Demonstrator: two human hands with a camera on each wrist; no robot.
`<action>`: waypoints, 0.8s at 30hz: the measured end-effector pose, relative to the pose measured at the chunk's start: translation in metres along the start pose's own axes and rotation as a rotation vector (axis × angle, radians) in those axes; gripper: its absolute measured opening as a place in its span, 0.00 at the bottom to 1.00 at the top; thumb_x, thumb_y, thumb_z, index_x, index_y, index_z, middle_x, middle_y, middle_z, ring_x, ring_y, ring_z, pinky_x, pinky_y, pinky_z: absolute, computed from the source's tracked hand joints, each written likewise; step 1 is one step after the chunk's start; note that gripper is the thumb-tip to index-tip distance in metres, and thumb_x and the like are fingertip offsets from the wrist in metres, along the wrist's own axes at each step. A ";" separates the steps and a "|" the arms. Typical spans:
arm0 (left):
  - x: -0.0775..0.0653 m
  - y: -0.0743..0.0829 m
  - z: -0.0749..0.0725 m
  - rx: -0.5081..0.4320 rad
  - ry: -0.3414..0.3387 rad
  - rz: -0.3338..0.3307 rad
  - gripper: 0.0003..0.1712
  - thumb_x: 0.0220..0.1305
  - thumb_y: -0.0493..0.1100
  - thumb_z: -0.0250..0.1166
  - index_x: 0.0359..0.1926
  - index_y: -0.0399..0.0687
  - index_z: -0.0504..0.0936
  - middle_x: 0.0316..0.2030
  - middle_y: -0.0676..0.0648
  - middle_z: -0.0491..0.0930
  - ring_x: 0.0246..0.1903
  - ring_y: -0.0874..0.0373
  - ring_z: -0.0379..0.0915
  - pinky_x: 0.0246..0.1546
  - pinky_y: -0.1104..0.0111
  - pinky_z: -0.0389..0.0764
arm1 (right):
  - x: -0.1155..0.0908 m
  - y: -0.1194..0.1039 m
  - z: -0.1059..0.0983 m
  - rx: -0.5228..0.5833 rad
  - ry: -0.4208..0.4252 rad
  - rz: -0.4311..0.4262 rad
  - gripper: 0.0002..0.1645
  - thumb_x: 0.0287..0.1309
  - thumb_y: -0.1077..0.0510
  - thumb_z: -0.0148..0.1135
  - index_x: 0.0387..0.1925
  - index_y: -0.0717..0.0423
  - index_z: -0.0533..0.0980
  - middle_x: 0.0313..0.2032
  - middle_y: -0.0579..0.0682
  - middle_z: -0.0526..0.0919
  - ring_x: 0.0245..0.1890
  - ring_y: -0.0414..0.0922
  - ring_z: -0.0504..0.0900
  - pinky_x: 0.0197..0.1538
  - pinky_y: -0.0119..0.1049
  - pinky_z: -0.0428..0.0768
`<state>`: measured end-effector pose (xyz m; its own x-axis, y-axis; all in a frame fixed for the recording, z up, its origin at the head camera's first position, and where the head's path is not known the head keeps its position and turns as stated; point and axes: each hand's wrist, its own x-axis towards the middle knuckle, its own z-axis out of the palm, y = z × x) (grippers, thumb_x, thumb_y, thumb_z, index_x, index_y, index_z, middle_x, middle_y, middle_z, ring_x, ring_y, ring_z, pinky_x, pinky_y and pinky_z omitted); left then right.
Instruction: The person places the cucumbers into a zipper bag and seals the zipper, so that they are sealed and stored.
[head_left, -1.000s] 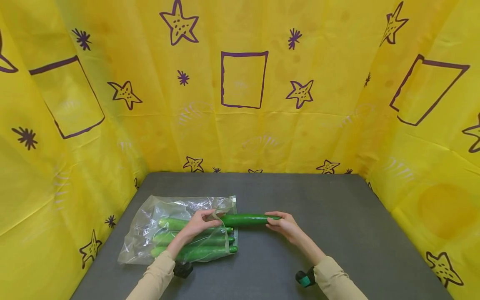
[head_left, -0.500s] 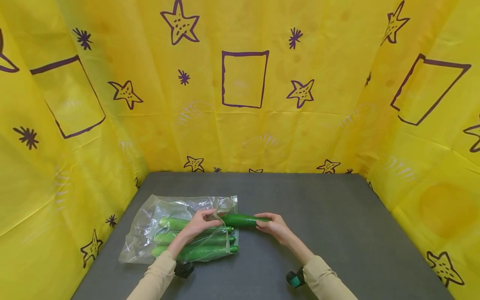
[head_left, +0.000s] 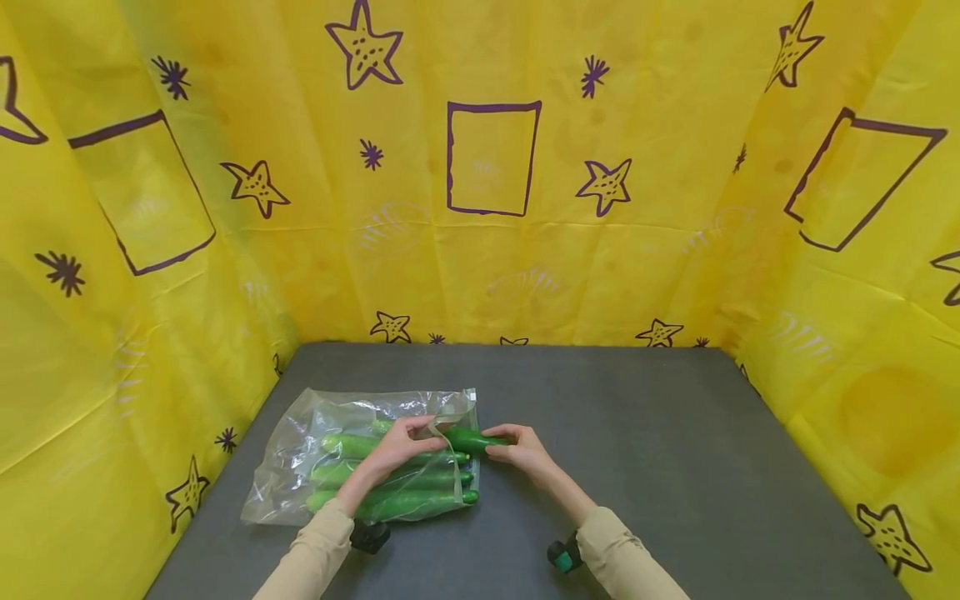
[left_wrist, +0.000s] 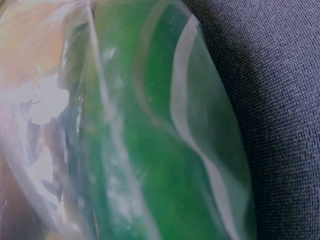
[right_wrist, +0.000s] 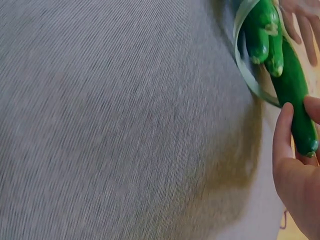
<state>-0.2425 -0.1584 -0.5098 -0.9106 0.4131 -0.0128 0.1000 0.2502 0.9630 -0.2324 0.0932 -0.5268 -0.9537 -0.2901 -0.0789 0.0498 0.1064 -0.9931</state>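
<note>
On the table's left side lies a clear plastic bag (head_left: 281, 492) with its mouth toward the right. Several green cucumbers (head_left: 408, 478) lie side by side inside it. My left hand (head_left: 401, 448) pinches the upper part of the bag's mouth between thumb and fingers. One more cucumber (head_left: 467, 440) sits mostly inside the mouth; my right hand (head_left: 521, 450) grips its outer end. The right wrist view shows thumb and fingers around that cucumber (right_wrist: 292, 85), beside other cucumber tips within the rim. A cucumber (left_wrist: 165, 170) under plastic fills the left wrist view.
The dark grey tabletop (head_left: 637, 433) extends around the bag and to the right. A yellow curtain (head_left: 495, 275) with drawn stars and frames encloses the back and both sides. Black devices (head_left: 370, 537) are strapped at both wrists.
My right hand has moved left, sliding the cucumber farther into the bag, so less of it sticks out. The left hand keeps its hold on the bag's mouth.
</note>
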 end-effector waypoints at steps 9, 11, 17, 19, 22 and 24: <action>0.001 0.000 -0.001 -0.023 -0.019 0.011 0.27 0.58 0.43 0.68 0.56 0.35 0.76 0.57 0.34 0.75 0.47 0.66 0.76 0.48 0.72 0.76 | 0.006 -0.003 0.016 -0.108 -0.003 -0.084 0.17 0.52 0.67 0.64 0.46 0.65 0.80 0.46 0.63 0.83 0.38 0.39 0.79 0.40 0.28 0.78; 0.001 0.001 -0.002 -0.022 -0.017 0.012 0.27 0.58 0.43 0.68 0.56 0.35 0.76 0.57 0.34 0.75 0.49 0.64 0.76 0.49 0.72 0.76 | 0.008 -0.003 0.019 -0.152 -0.003 -0.104 0.16 0.52 0.66 0.64 0.46 0.64 0.80 0.47 0.62 0.83 0.41 0.41 0.79 0.42 0.28 0.77; 0.002 0.001 -0.001 -0.037 -0.034 0.014 0.26 0.58 0.42 0.67 0.56 0.37 0.76 0.56 0.35 0.77 0.47 0.64 0.77 0.49 0.70 0.76 | 0.014 -0.004 0.028 -0.234 -0.006 -0.138 0.17 0.51 0.69 0.62 0.46 0.62 0.81 0.46 0.60 0.84 0.44 0.45 0.79 0.44 0.30 0.76; 0.003 0.000 -0.001 -0.043 -0.043 0.017 0.26 0.58 0.42 0.67 0.56 0.36 0.76 0.55 0.34 0.77 0.45 0.65 0.77 0.48 0.69 0.76 | 0.015 -0.004 0.031 -0.247 -0.008 -0.136 0.18 0.51 0.70 0.61 0.46 0.61 0.80 0.46 0.59 0.84 0.43 0.45 0.79 0.44 0.30 0.76; 0.003 0.000 -0.001 -0.054 -0.049 0.018 0.26 0.59 0.42 0.67 0.56 0.36 0.76 0.54 0.33 0.77 0.43 0.66 0.78 0.46 0.70 0.77 | 0.019 -0.003 0.035 -0.260 -0.016 -0.134 0.18 0.52 0.70 0.60 0.47 0.61 0.80 0.46 0.58 0.84 0.43 0.45 0.79 0.45 0.32 0.77; 0.003 0.001 -0.001 -0.061 -0.048 0.018 0.26 0.59 0.42 0.67 0.56 0.35 0.76 0.54 0.33 0.77 0.43 0.66 0.78 0.46 0.71 0.77 | 0.021 -0.002 0.037 -0.274 -0.024 -0.130 0.18 0.54 0.70 0.59 0.48 0.59 0.80 0.47 0.58 0.83 0.44 0.45 0.78 0.46 0.35 0.77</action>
<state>-0.2455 -0.1579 -0.5089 -0.8886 0.4587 -0.0066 0.0904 0.1894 0.9777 -0.2413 0.0522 -0.5294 -0.9395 -0.3400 0.0421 -0.1572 0.3185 -0.9348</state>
